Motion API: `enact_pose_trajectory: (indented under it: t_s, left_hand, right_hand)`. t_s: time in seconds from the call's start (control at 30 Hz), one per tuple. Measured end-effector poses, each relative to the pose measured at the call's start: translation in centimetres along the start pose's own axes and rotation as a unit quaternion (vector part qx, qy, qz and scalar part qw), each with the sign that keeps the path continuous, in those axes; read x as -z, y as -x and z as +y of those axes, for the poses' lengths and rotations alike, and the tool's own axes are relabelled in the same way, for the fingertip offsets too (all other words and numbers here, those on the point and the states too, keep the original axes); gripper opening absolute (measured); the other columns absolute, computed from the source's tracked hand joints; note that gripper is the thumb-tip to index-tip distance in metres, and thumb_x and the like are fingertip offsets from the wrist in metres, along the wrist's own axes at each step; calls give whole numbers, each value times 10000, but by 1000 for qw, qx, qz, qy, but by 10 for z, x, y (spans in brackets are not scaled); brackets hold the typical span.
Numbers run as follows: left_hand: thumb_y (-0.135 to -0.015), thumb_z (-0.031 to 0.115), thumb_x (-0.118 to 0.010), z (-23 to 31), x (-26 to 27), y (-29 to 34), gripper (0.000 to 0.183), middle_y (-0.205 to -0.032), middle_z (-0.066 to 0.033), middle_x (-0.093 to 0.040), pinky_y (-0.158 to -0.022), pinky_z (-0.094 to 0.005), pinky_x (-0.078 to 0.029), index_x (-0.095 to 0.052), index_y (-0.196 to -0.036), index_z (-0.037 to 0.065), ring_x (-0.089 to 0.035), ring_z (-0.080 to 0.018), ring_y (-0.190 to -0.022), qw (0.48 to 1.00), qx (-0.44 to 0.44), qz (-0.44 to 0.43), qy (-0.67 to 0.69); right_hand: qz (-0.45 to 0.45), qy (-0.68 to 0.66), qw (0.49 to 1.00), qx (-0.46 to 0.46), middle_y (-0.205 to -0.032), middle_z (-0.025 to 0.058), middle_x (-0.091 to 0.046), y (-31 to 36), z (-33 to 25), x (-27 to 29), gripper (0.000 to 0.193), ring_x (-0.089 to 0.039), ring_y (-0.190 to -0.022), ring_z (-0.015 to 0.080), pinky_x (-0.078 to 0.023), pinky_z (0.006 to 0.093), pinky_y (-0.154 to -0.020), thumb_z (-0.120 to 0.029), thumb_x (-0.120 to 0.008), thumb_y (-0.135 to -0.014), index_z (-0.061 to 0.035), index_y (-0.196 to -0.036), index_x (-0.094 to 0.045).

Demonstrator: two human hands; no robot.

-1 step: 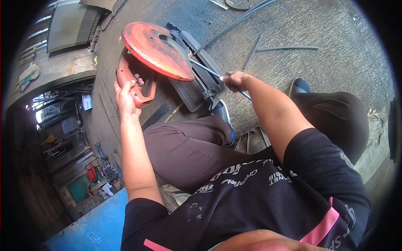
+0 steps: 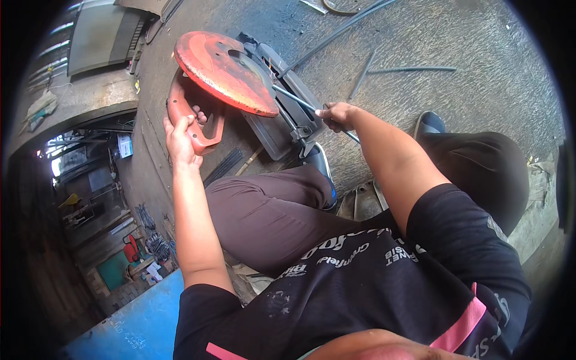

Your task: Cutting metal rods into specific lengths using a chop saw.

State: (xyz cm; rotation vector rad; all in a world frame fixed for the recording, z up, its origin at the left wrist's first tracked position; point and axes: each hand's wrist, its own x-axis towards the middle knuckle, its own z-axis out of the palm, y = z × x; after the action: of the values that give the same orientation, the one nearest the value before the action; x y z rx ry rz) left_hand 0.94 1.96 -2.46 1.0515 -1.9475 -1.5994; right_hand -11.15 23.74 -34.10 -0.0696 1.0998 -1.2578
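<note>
We'd tag this as a cutting step: the red chop saw [image 2: 225,72] looks to be down on the metal rod [image 2: 295,99], and we spot small orange specks [image 2: 270,62], probably sparks, on the far side of the guard. Exact wheel-to-rod contact is hidden under the guard, so we can't say how deep the cut is.

Left hand [image 2: 180,141]: curled firmly round the saw's looped handle [image 2: 177,103], thumb lying over it, fingertips showing through the loop. Whether the trigger is squeezed, we can't tell. Right hand [image 2: 337,115]: fist closed on the rod, not far from where it runs under the guard; the near end pokes out past the hand toward the knees.

In our judgement, the next move calls for even downward pressure with the left and a steady right, so the rod doesn't twist or kick; fingers should stay well off the wheel.

Placement: rod sits between the hands, slanting from the right fist up-left across the saw's dark base [image 2: 264,135]. Saw body is ahead of the left hand. Beyond the right hand, apart from it, a short rod [image 2: 362,75] and a longer rod [image 2: 414,69] lie on the floor [image 2: 480,99].
</note>
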Motion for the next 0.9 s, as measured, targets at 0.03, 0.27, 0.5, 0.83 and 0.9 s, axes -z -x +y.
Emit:
enact_pose_trajectory:
  t_s: [0.03, 0.27, 0.5, 0.83, 0.9]
  left_hand:
    - [-823, -18, -503, 0, 0, 0, 520, -1122, -203, -545, -801, -360, -561, -353, -1320, 10, -621, -260, -917, 1000, 1, -1, 1]
    - [-812, -18, -517, -1, 0, -1, 499, -1090, -192, -569, -782, -349, -559, -385, -1293, 6, -627, -256, -897, 1000, -7, 4, -3]
    - [-797, -21, -507, -1, 1, -2, 532, -1023, -159, -589, -754, -320, -536, -377, -1313, 1, -618, -209, -811, 999, -15, 5, -29]
    - [-807, -5, -514, 1, -4, 2, 549, -1056, -165, -567, -766, -321, -544, -356, -1333, 5, -623, -220, -824, 1000, -14, 1, 3]
    - [-809, -3, -516, 2, -4, 2, 553, -1063, -164, -562, -766, -320, -545, -352, -1338, 7, -623, -221, -825, 1000, -11, -1, 8]
  right_hand:
    - [3, 0, 1000, 2, -620, 19, -456, 1, 0, -1, 326, -406, -498, 145, -345, 318, -444, -365, -669, -896, -96, -814, -506]
    - [-3, -26, 999, -20, -622, 14, -462, 2, 0, -2, 314, -398, -501, 136, -332, 298, -452, -362, -663, -901, -101, -790, -527]
    - [-98, -86, 990, -60, -647, -7, -433, -2, 4, 3, 359, -326, -512, 96, -278, 264, -464, -441, -538, -959, -105, -832, -525]
    - [-102, -106, 984, -98, -587, -21, -432, 1, 7, 4, 383, -292, -446, 86, -238, 256, -429, -421, -471, -994, -91, -825, -569]
    - [-107, -104, 984, -97, -588, -22, -433, 2, 8, 5, 378, -297, -450, 87, -245, 256, -432, -421, -478, -992, -93, -827, -566]
